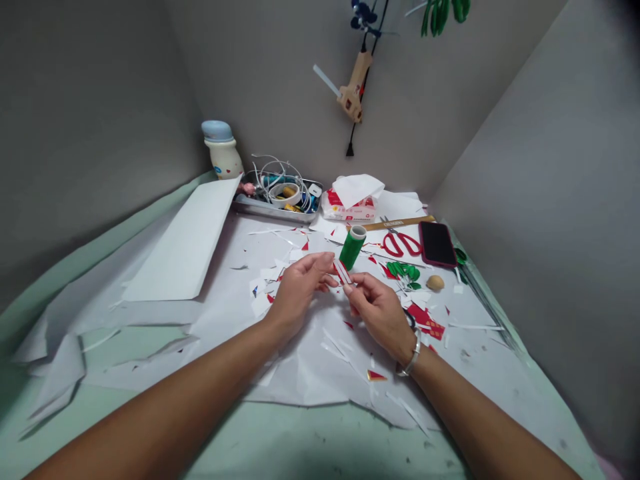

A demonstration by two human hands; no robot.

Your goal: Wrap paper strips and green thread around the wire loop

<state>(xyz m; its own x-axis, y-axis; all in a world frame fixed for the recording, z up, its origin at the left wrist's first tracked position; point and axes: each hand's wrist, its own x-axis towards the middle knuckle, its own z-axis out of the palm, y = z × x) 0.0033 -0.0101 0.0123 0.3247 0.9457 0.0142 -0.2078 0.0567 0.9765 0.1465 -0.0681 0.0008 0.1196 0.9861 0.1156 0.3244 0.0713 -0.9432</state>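
Note:
Between my two hands is a small red-and-white paper strip (pixel 342 272), held above the paper-covered table. My left hand (pixel 304 283) pinches its upper left end. The fingers of my right hand (pixel 373 303) are closed on its lower right end; a silver bracelet (pixel 414 353) is on that wrist. Just behind the strip stands a green thread spool (pixel 353 247), upright. White and red paper scraps (pixel 261 303) lie around both hands, with a larger red piece (pixel 431 323) beside my right wrist.
Red-handled scissors (pixel 401 244), a phone (pixel 437 243), green leaf-like pieces (pixel 404 272) and a round brown object (pixel 435 283) lie to the right. Behind are a metal tray (pixel 275 212) of cords and spools and a tissue pack (pixel 349 206). A glue gun (pixel 356 87) hangs on the wall.

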